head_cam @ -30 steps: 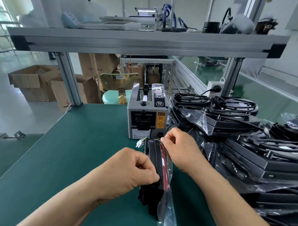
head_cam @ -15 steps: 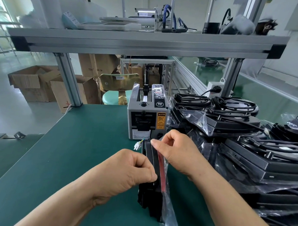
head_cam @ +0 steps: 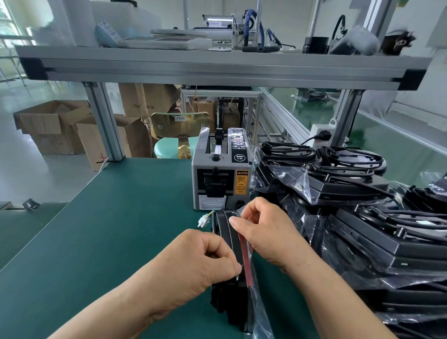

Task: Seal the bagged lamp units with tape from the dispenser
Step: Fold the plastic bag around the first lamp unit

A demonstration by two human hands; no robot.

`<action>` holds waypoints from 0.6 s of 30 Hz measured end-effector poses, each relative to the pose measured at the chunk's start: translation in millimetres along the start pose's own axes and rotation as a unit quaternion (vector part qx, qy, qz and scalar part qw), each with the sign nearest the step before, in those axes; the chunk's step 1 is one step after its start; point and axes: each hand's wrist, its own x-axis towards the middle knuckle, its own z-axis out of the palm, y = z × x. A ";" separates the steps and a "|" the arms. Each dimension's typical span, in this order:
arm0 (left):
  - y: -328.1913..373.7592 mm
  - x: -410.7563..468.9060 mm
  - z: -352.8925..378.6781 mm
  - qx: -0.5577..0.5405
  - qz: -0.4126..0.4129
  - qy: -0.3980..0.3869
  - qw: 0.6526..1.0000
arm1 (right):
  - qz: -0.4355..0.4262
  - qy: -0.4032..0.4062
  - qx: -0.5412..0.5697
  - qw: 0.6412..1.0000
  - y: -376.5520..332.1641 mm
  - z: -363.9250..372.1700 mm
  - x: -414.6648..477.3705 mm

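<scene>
- The left hand is clenched, its thumb and curled forefinger pinching the near upper edge of the bagged lamp unit.
- The right hand has its fingers curled over the far upper edge of the same unit, with thumb and forefinger nipping the clear bag against the black rim. Whether a piece of tape lies under those fingers cannot be told.
- The unit is black and stands on its edge between the two hands, on the green bench mat, just in front of the tape dispenser.
- A red strip runs along the bag on the unit's right side, and the loose end of the bag trails toward the person.
- A white connector on short coloured wires sticks out at the unit's far left, near the dispenser's base.
- The dispenser is a grey box with a yellow caution label on its front.
- To the right lies a pile of bagged lamp units, black with coiled cables, stacked flat.
- An aluminium shelf spans overhead. Behind it are cardboard boxes on the floor.
</scene>
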 end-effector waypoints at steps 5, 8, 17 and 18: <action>-0.6 -0.5 1.4 0.010 0.003 0.012 1.000 | -0.003 0.002 -0.006 1.000 0.2 0.4 0.2; -0.8 -1.5 2.1 0.014 0.006 0.018 1.000 | -0.003 -0.001 -0.006 1.000 -0.2 0.4 0.0; -5.2 -1.3 1.9 0.036 0.015 0.022 0.999 | -0.004 0.000 -0.007 1.000 0.2 0.0 -0.3; -6.1 -0.6 2.2 0.031 0.012 0.029 0.999 | -0.004 0.000 -0.006 1.000 -0.1 0.1 0.0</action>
